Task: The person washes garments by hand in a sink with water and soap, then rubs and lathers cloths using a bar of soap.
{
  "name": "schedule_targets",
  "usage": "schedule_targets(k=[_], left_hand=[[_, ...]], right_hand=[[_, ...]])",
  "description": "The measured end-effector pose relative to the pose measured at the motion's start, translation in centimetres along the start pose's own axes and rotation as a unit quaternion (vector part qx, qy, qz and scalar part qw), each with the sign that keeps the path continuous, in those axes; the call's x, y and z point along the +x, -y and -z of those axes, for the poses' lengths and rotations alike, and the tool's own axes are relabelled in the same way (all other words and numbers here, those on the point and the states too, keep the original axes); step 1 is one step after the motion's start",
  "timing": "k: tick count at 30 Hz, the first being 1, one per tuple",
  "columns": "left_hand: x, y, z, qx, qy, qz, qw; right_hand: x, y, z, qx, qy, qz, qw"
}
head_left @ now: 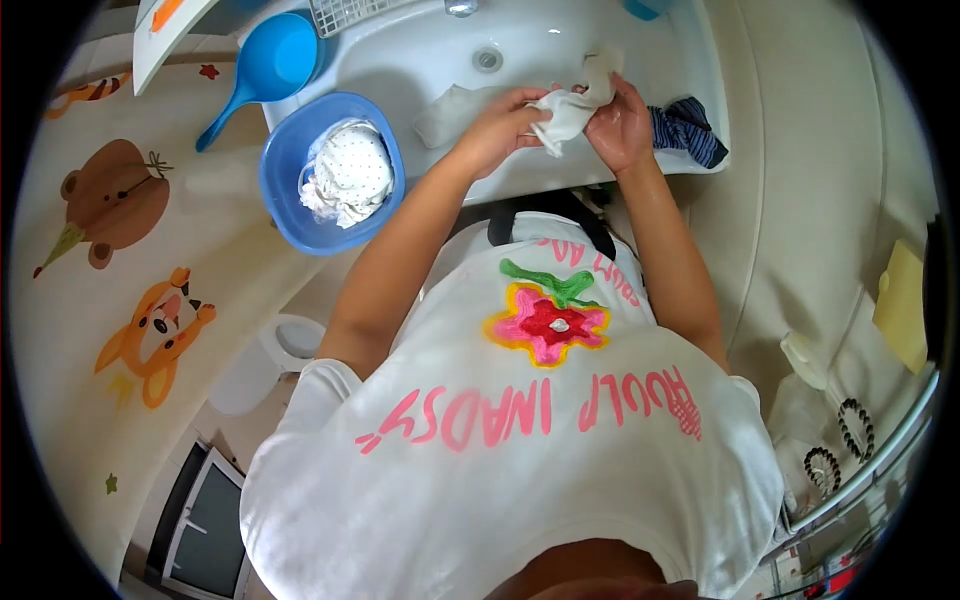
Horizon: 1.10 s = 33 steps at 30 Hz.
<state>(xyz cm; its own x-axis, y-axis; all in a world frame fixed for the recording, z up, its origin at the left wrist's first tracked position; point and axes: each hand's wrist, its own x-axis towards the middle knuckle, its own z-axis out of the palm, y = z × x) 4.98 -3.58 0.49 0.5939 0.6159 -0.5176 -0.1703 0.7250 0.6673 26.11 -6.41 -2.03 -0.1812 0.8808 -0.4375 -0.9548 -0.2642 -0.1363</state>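
Over the white sink (400, 50), a wet white cloth (568, 115) stretches between my two hands. My left hand (500, 132) has its fingers wrapped round the cloth's left end. At the cloth's right side, my right hand (622, 125) grips it, thumb and fingers at its upper part. Another white cloth (450, 115) lies in the basin beside my left hand. A dark blue striped cloth (688, 132) rests on the sink's right edge, just right of my right hand.
Left of the sink, a blue basin (275, 205) holds white dotted fabric (350, 175). A blue dipper (278, 60) is above it. The drain (487, 60) and faucet (461, 7) are beyond my hands. Bead bracelets (855, 430) hang at the lower right.
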Motion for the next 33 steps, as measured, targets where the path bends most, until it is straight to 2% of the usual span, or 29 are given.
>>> schedule_targets(k=[1, 2, 4, 5, 8, 9, 11, 12, 15, 16, 18, 20, 21, 23, 26, 29, 31, 33], left_hand=[[-0.2, 0.0, -0.1, 0.039, -0.008, -0.015, 0.999], [-0.6, -0.1, 0.0, 0.024, -0.018, -0.014, 0.999], [-1.4, -0.4, 0.4, -0.009, -0.038, -0.012, 0.999], [-2.1, -0.6, 0.4, -0.003, -0.049, -0.021, 0.999], [-3.3, -1.1, 0.3, 0.002, -0.083, -0.055, 0.995], [-3.4, -1.1, 0.4, -0.001, -0.094, -0.071, 0.993], [-4.0, -0.7, 0.6, -0.006, -0.119, -0.095, 0.988], [-3.9, -0.4, 0.8, 0.01, -0.134, -0.086, 0.987], [-3.5, 0.1, 0.5, -0.01, -0.114, -0.087, 0.99], [-3.6, 0.3, 0.7, 0.017, -0.106, -0.084, 0.991], [-3.5, 0.7, 1.1, 0.073, -0.086, -0.081, 0.99], [-3.5, 1.1, 1.4, 0.071, -0.124, -0.069, 0.987], [-3.6, 1.3, 1.6, 0.07, -0.144, -0.062, 0.985], [-3.4, 1.8, 1.9, -0.041, -0.148, -0.046, 0.987], [-3.3, 2.1, 2.3, -0.167, -0.104, 0.0, 0.98], [-3.7, 1.3, 2.3, -0.235, -0.055, 0.023, 0.97], [-4.3, 0.3, 1.6, -0.251, -0.03, 0.006, 0.967], [-3.8, 0.7, 1.4, -0.002, -0.131, -0.063, 0.989]], right_hand=[[-0.1, -0.5, -0.5, -0.027, -0.026, 0.018, 0.999], [-0.4, -0.7, -0.9, -0.054, -0.053, 0.036, 0.997], [-1.0, -0.5, -0.6, -0.048, -0.038, 0.039, 0.997], [-1.3, -0.4, -0.1, -0.045, -0.031, 0.041, 0.998], [-1.0, 0.2, 3.8, -0.147, -0.105, 0.053, 0.982], [-1.5, -0.3, 1.7, -0.243, -0.157, 0.087, 0.953], [-3.1, -2.5, -1.9, -0.421, -0.258, 0.146, 0.857], [-3.4, -3.1, -1.9, -0.461, -0.183, 0.172, 0.851], [-4.2, -4.6, -4.0, -0.492, 0.004, 0.025, 0.87], [-4.0, -5.5, -4.0, -0.569, 0.018, 0.081, 0.818], [-3.4, -5.7, -3.0, -0.604, 0.011, 0.093, 0.792], [-3.3, -6.0, -2.9, -0.639, 0.0, 0.096, 0.763], [-3.2, -6.1, -2.7, -0.629, -0.008, 0.082, 0.773], [-2.9, -5.9, -1.7, -0.608, -0.023, 0.057, 0.791], [-2.5, -5.8, -0.2, -0.645, -0.059, 0.122, 0.752], [-2.4, -5.6, -0.1, -0.572, -0.119, 0.133, 0.8], [-2.5, -5.8, -0.5, -0.451, -0.144, 0.104, 0.874], [-2.5, -5.7, -0.7, -0.283, -0.142, 0.076, 0.945]])
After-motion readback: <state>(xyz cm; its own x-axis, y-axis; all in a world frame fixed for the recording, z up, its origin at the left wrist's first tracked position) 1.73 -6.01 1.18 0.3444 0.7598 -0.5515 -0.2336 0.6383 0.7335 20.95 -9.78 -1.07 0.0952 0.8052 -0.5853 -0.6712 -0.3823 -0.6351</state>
